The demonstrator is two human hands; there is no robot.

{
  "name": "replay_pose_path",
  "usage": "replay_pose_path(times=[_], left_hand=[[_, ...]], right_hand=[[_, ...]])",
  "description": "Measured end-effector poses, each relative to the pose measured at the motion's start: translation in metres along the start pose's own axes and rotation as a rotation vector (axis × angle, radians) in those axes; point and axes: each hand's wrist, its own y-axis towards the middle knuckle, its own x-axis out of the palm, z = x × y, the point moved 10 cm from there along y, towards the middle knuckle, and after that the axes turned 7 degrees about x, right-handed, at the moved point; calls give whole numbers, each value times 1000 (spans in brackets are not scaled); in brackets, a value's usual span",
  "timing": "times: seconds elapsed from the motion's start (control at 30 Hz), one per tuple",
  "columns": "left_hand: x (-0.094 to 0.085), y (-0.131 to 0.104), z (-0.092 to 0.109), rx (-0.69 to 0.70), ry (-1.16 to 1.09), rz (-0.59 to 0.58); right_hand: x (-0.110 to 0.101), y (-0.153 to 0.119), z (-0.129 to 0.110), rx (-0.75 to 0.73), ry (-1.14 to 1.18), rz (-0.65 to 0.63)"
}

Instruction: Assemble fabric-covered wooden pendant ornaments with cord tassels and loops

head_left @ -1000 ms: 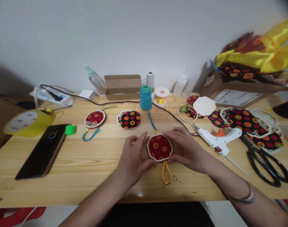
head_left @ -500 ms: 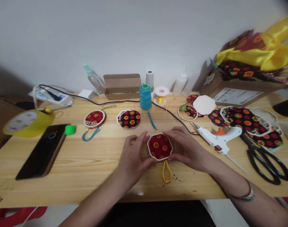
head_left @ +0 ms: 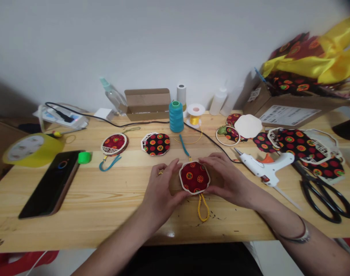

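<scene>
A dark red patterned fabric piece with a pale scalloped frame (head_left: 194,177) is held between both hands near the table's front. My left hand (head_left: 163,188) grips its left edge with thumb and fingers. Gripping the right edge is my right hand (head_left: 226,180), fingertips at the upper rim and thumb low. A yellow braided loop (head_left: 203,209) hangs from the lower rim, and a blue cord (head_left: 183,145) runs up from the top. Behind the hands lie a round ornament (head_left: 114,144) and a black patterned piece (head_left: 156,144).
A phone (head_left: 50,186), green cap (head_left: 84,157) and yellow tape roll (head_left: 33,149) lie left. Blue thread (head_left: 176,117) stands behind. At right are a glue gun (head_left: 263,166), black scissors (head_left: 326,195), fabric pieces (head_left: 297,143) and a cardboard box (head_left: 286,111). A black cable (head_left: 134,123) crosses the back.
Both hands keep the same grip on the framed piece. The view has shifted very slightly; nothing else has visibly moved.
</scene>
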Motion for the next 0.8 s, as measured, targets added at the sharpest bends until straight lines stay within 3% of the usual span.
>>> replay_pose_path(times=[0.8], left_hand=[[5,0,0,3,22,-35]], right_hand=[[1,-1,2,9,-33,-20]])
